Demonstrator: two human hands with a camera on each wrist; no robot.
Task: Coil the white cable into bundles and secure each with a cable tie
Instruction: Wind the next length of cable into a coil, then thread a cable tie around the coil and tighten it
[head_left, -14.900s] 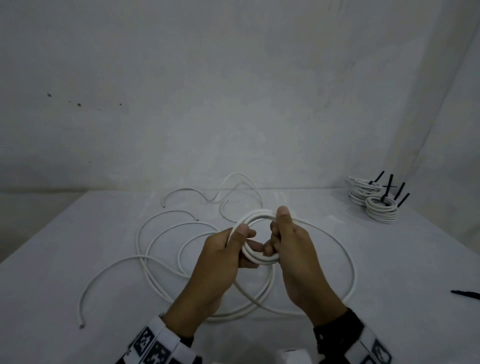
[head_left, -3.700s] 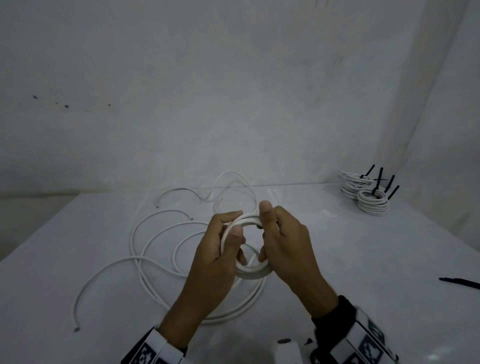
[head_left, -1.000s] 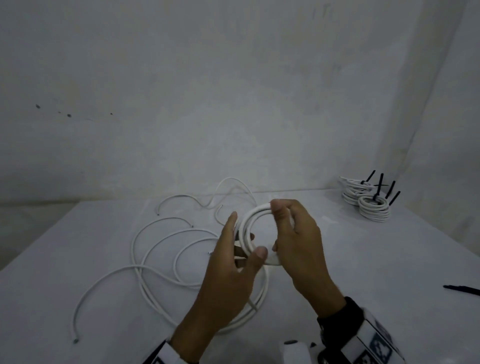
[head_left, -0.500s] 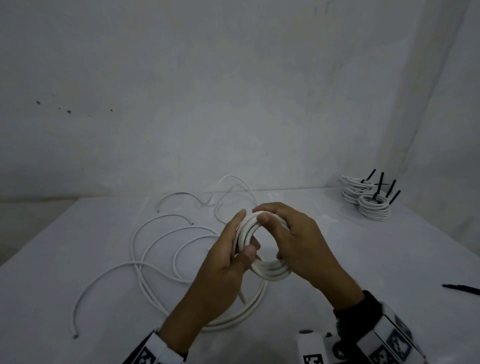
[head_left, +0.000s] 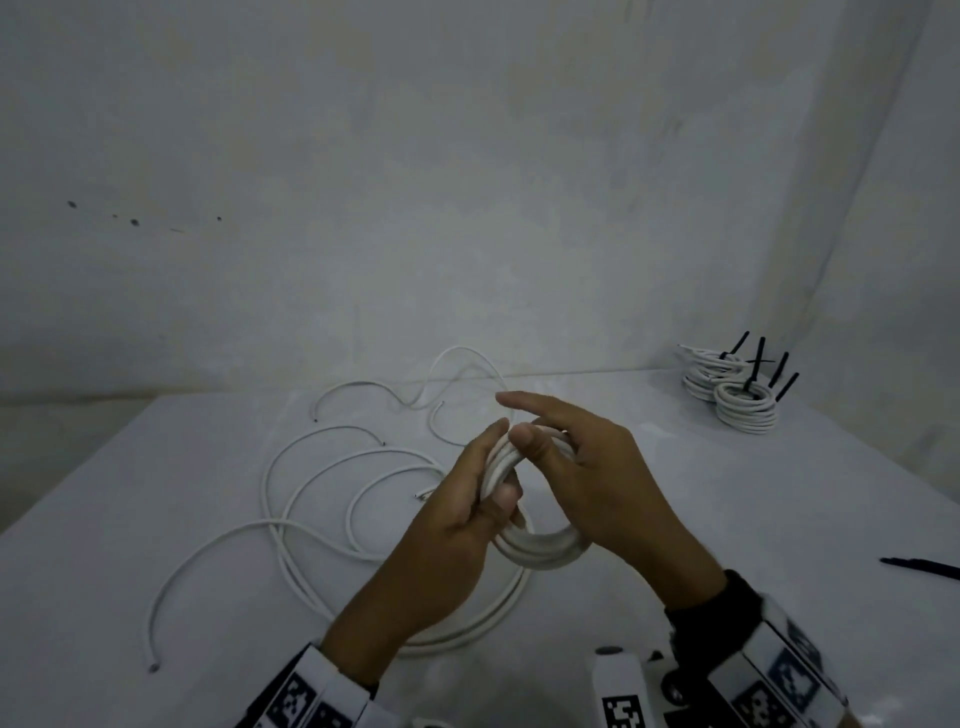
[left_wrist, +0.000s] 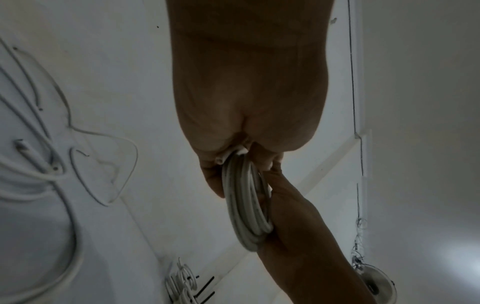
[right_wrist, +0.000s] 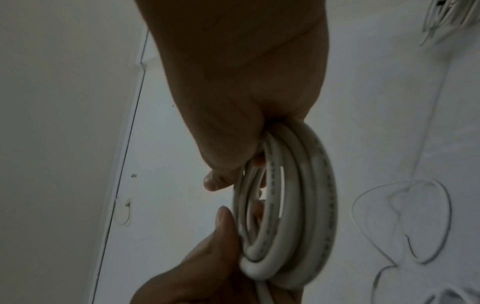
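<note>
Several turns of white cable already sit together as a small coil (head_left: 540, 545), held upright above the desk (head_left: 779, 519) between the two hands. The left hand (head_left: 457, 525) grips the coil's left side, fingers curled round the strands with the thumb across them. The right hand (head_left: 587, 467) clasps the top and right side; its thumb presses the strands from the near side while the index finger points straight out to the left, clear of the cable.

The coil's opening faces roughly left-right, so its plane stands on edge between the palms. In the left wrist view a cut end (left_wrist: 219, 160) pokes out by the left fingers (the other end appears tucked in, though the dim picture leaves that unsure).

What matters next is the loose cable tie (head_left: 919, 566): it lies flat on the desk well to the right, nearer the right hand. The left hand would then have to hold the bundle alone. Loose cable lengths (head_left: 332, 499) lie to the left, and the tied bundles (head_left: 737, 400) stand at the far right corner.
</note>
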